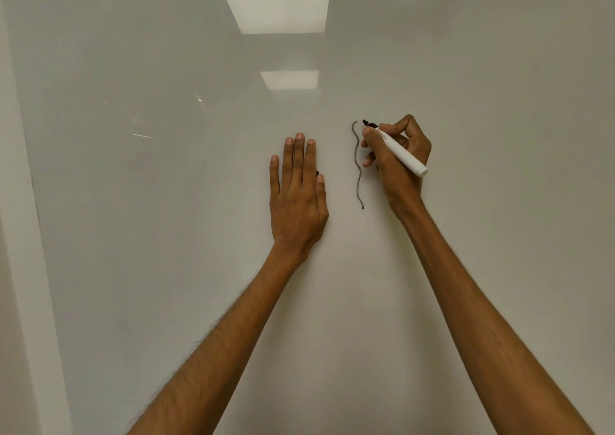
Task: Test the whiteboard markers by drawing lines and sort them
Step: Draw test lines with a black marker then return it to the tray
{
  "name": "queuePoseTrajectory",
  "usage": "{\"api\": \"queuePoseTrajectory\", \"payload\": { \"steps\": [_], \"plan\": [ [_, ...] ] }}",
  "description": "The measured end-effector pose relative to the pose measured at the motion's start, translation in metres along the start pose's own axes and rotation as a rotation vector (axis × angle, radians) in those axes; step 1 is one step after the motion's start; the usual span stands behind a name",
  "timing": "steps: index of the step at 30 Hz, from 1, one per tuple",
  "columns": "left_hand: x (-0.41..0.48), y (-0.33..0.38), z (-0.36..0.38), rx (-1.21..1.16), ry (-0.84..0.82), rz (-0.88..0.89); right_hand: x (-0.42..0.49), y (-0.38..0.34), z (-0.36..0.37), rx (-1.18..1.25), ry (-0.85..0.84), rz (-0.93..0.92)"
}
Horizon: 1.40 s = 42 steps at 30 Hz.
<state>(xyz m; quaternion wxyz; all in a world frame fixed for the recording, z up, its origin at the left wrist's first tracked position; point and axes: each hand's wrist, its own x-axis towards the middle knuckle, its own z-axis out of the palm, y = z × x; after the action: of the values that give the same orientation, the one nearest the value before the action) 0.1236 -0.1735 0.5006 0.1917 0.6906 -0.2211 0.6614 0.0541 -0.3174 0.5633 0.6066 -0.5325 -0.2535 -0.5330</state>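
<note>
- Bracing flat on the whiteboard [133, 201], the left grip [296, 198] is released, fingers straight.
- Just right of it, the wavy grey line [357, 164] runs pale; judge the ink by that.
- The right grip [394, 176] is grasping the white marker [406, 158], tip beside the line's top; steady, even pressure would make a fair test.

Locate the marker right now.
Head view, right of centre: the marker is gripped in the right hand, tip beside the top of the wavy grey line on the whiteboard, right of the flat left hand.
</note>
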Motion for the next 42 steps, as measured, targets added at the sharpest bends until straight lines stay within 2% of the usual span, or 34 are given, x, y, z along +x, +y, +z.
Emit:
{"api": "queuePoseTrajectory", "payload": {
  "steps": [8, 16, 22, 30, 42],
  "plan": [
    [0.000, 0.000, 0.001, 0.006, 0.004, 0.007, 0.000, 0.003, 0.001, -0.039, 0.032, -0.014],
    [0.000, 0.000, 0.000, 0.005, 0.010, 0.007, -0.009, 0.007, -0.010, -0.131, -0.025, -0.018],
    [0.000, 0.001, 0.000, -0.001, 0.012, 0.006, -0.019, 0.009, -0.014, -0.123, 0.012, -0.004],
    [-0.001, 0.001, 0.000, 0.001, 0.012, 0.003, -0.032, 0.010, -0.021, -0.096, -0.044, 0.022],
    [-0.002, 0.001, 0.000, -0.002, 0.013, -0.001, -0.053, 0.022, -0.031, -0.103, -0.018, 0.073]
  ]
}}
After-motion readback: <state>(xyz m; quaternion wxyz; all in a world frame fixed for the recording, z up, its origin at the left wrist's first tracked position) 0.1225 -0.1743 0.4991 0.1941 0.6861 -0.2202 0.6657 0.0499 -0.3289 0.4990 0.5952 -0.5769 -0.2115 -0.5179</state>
